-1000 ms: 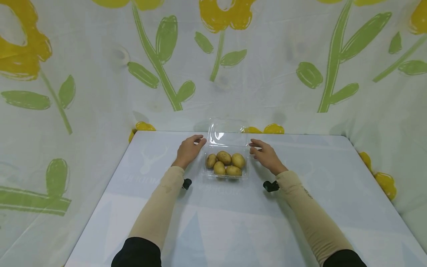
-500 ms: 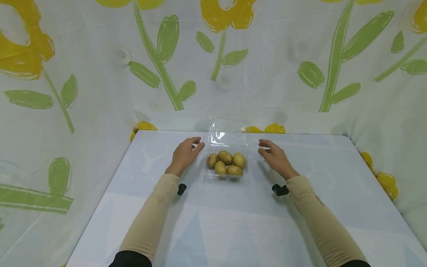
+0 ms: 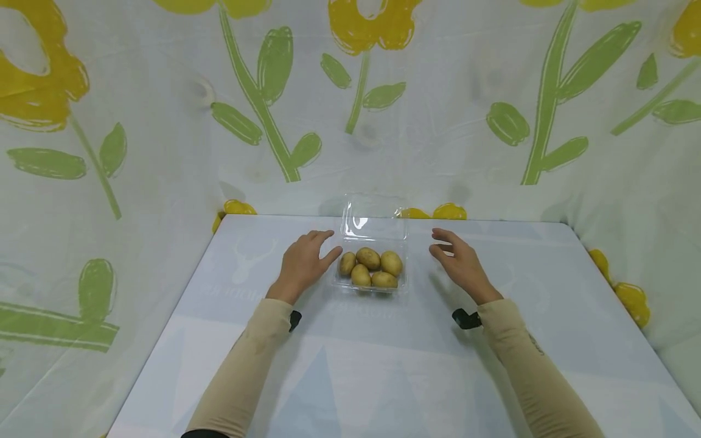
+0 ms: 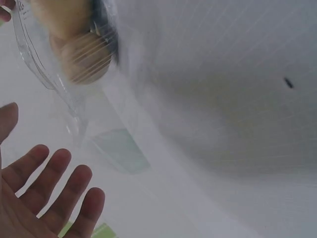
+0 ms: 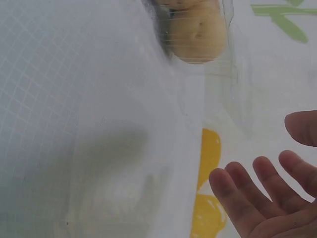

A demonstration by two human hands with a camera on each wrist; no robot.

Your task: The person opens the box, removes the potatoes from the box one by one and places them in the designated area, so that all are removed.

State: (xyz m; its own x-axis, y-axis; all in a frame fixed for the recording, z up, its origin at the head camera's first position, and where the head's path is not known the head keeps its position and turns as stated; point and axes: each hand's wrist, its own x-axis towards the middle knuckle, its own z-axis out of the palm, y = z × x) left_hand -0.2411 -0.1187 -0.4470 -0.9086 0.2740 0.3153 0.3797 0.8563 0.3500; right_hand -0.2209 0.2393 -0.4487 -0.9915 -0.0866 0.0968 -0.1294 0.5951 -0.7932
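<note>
So there's a clear plastic container (image 3: 405,277) sitting near the far edge of the counter (image 3: 350,377), pretty much in the middle, with five potatoes (image 3: 368,258) in it, three along the back and two in front. Its see-through lid (image 3: 375,227) stands up at the back, and you can spot a bit of yellow flower print right behind it. Left hand (image 3: 303,263) is just beside the container's left side, fingers spread and relaxed, thumb pointing at the edge; honestly can't tell from the head view if the thumb tip touches it. Right hand (image 3: 459,261) is off to the other side, near the container but with a visible gap, fingers loose and slightly bent with nothing in them. Both wrist views catch a blurry bit of potato through the plastic, with the fingers well fanned out. Both arms are in beige sleeves (image 3: 539,371), and a small black gadget (image 3: 467,319) pokes out by each wrist. The counter is whitish with pale blue triangles, and behind it hangs a pale backdrop (image 3: 432,134) with big yellow flowers (image 3: 372,33) and green leaves (image 3: 275,64).
</note>
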